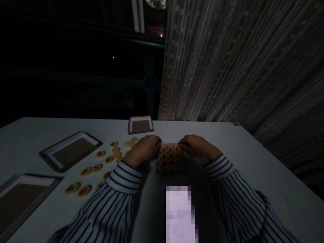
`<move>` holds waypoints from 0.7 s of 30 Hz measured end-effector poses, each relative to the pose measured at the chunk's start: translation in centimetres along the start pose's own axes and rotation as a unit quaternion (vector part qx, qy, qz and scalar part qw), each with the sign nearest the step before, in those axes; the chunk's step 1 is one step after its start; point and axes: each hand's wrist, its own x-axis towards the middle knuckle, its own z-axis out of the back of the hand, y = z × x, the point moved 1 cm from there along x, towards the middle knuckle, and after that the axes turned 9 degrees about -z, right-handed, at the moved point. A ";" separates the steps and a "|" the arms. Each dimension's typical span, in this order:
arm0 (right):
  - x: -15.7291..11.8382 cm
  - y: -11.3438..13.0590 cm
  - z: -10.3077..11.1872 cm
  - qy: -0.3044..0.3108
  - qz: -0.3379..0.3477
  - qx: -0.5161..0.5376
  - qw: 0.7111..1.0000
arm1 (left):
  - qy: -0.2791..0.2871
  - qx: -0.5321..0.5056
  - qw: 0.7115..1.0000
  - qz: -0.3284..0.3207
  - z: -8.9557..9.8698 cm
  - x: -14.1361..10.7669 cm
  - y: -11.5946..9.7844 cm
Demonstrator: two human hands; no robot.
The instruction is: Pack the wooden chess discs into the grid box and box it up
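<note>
In the head view a small box point(171, 171) holds rows of round wooden Chinese chess pieces point(174, 158) with red characters. At its far left corner is my left hand point(144, 148), fingers curled and closed on the box's edge. My right hand point(198, 145) pinches the far right corner, its fingertips beside the end piece of the far row. The undersides of both hands are hidden. Loose Chinese chess pieces point(109, 159) lie left of my left forearm, some marked black, some red, some showing blank faces.
Three shallow open trays stand on the white table point(253, 175): one at the back point(140, 126), one at the left point(73, 150), one at the near left point(25, 195). A string curtain point(202, 60) hangs behind the table. A pixelated bright patch covers the near middle.
</note>
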 end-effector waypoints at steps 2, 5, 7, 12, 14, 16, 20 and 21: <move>0.0 0.0 0.0 -0.001 0.000 0.001 1.000 | 0.000 -0.002 1.000 0.000 0.0 0.0 0.0; -0.1 0.0 0.1 -0.001 -0.001 0.003 1.000 | 0.001 -0.003 1.000 0.006 0.0 0.0 0.0; -0.2 0.1 0.2 0.000 -0.001 0.004 1.000 | 0.004 -0.003 1.000 0.010 0.0 0.0 0.0; -0.2 0.2 0.2 0.002 -0.004 0.000 1.000 | 0.013 -0.009 1.000 0.015 0.0 -0.1 -0.1; -0.3 0.2 0.3 0.000 -0.007 -0.002 1.000 | 0.013 -0.010 1.000 0.016 0.1 -0.1 -0.1; -0.3 0.3 0.5 -0.002 -0.009 -0.001 1.000 | 0.010 -0.011 1.000 0.011 0.1 -0.1 -0.1; -0.6 0.4 1.1 -0.003 -0.014 0.004 1.000 | 0.013 -0.011 1.000 0.010 0.3 -0.1 -0.1; -0.7 0.4 1.2 -0.003 -0.015 0.005 1.000 | 0.015 -0.011 1.000 0.008 0.3 -0.1 -0.2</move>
